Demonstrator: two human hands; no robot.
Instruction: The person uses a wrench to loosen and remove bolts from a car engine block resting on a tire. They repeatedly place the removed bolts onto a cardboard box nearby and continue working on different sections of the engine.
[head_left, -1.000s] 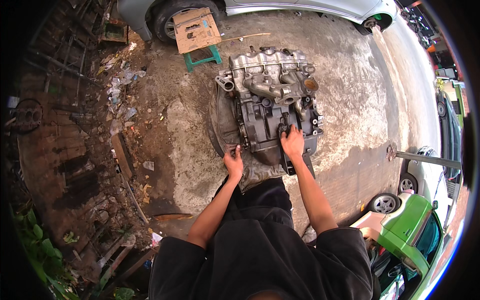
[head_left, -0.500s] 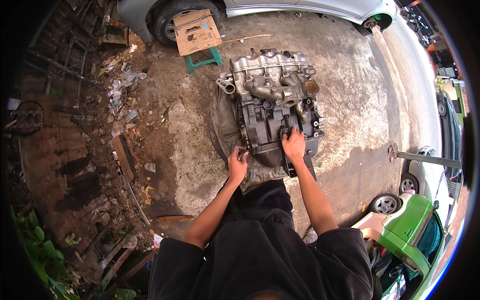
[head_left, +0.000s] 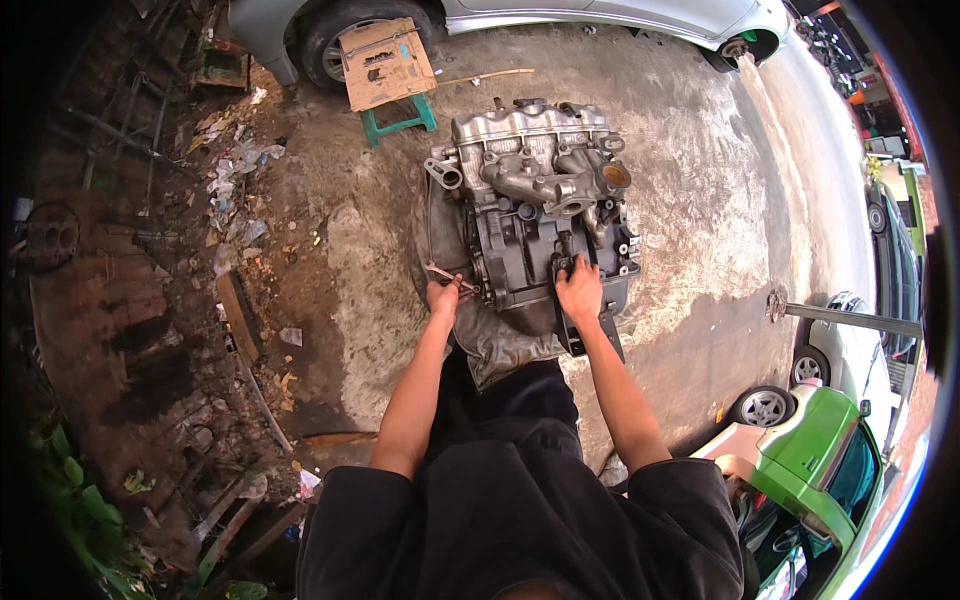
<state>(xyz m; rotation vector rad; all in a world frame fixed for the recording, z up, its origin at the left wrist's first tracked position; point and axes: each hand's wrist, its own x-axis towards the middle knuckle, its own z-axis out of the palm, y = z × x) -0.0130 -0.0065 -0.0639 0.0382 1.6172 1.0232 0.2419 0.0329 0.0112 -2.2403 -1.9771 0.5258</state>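
In the middle of the frame we have the engine (head_left: 515, 255), its silvery cover toward the top of the picture and its dark block below, nearest our hands. At its lower left edge, our left hand (head_left: 443, 296) has its fingers closed on a slim metal tool (head_left: 441, 272), pinching it near its middle; one end points up and left, past the fingertips, and the other slants down and right to the block's edge. We cannot tell whether that end touches the engine.

Our right hand (head_left: 580, 292) lies over the engine's lower right part, fingers bent and close together, their tips against a small dark fitting (head_left: 564, 246) that stands just above them in the frame. We cannot tell whether they pinch it or merely rest there.

Below the block, a crumpled grey covering (head_left: 510, 352) spreads toward our knees. Toward the upper left, well apart from our hands, a cardboard sheet (head_left: 392, 85) lies on a green stool (head_left: 398, 122).
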